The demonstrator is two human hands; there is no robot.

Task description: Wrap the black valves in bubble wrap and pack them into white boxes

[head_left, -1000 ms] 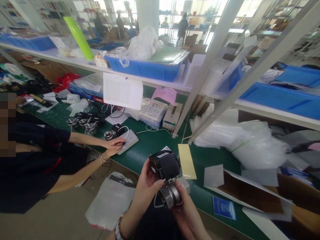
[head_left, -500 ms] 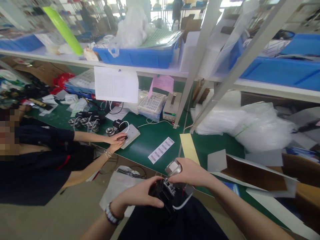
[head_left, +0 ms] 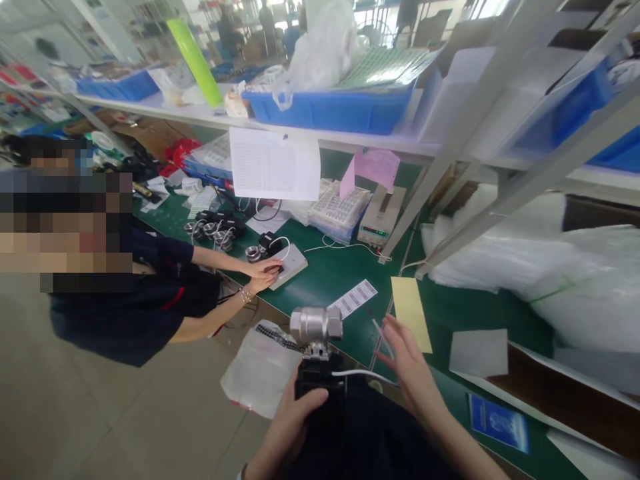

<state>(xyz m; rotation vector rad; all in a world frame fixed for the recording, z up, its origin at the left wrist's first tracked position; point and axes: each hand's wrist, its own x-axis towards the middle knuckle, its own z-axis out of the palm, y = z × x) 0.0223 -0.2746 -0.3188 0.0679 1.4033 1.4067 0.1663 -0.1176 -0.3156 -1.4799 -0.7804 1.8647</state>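
My left hand (head_left: 300, 407) is wrapped around the black actuator box (head_left: 320, 390) of a motorised ball valve. Its silvery metal valve body (head_left: 316, 325) points up and away from me, above the box. A white cable (head_left: 357, 373) runs from the actuator's right side toward my right hand (head_left: 407, 360). The cable's end, with thin wires, shows between the thumb and fingers of that hand, which hold it loosely. Part of the cable is hidden behind the hand.
A co-worker's hands (head_left: 265, 273) rest on a light grey box (head_left: 293, 265) at the left. A barcode label sheet (head_left: 356, 298), yellow paper (head_left: 411, 313) and a power supply (head_left: 381, 217) lie on the green bench. Slanted metal posts (head_left: 460, 120) rise at the right.
The valve has been turned upright, metal body upward, in my left hand. My right hand has left the valve body and moved right, drawing the cable out. The view has shifted left.
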